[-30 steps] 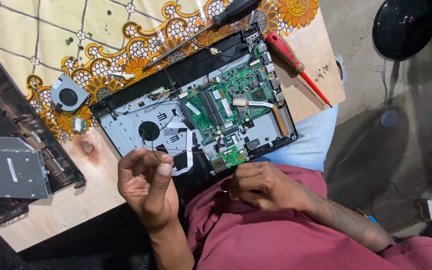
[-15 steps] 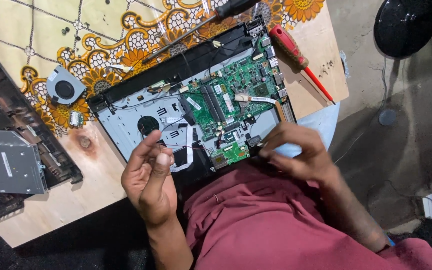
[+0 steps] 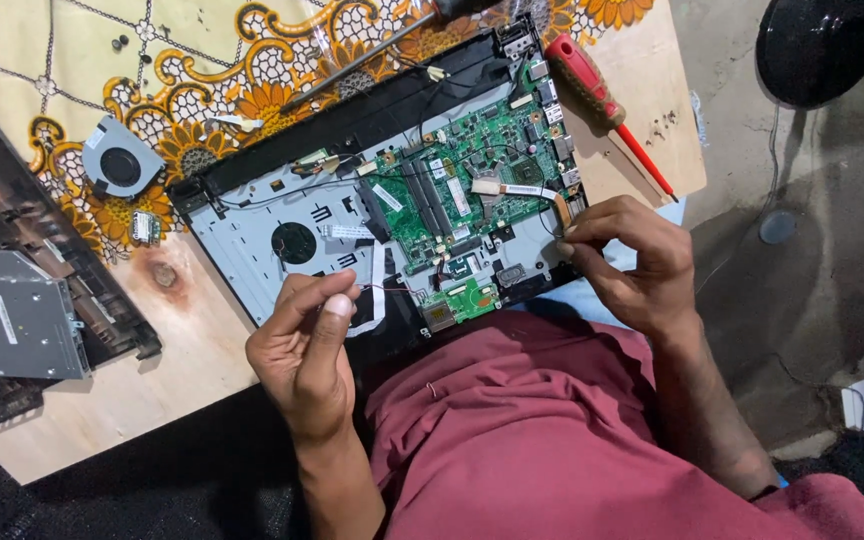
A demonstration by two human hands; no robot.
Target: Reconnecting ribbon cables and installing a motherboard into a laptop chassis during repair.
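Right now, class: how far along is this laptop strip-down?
Done: the cooling fan and optical drive lie out on the table. In hand: the right hand pinches at the laptop base's edge; the left hand holds something small. Left: the green mainboard sits in place.

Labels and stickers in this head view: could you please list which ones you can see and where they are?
White strip label on the grey optical drive, far left.
Small white sticker on the memory module, mid green motherboard.
Small white tag on the flat cable, near the right hand.
No screens or packages.

Matt green circuit board, black plastic laptop base, pale raw-wood tabletop.
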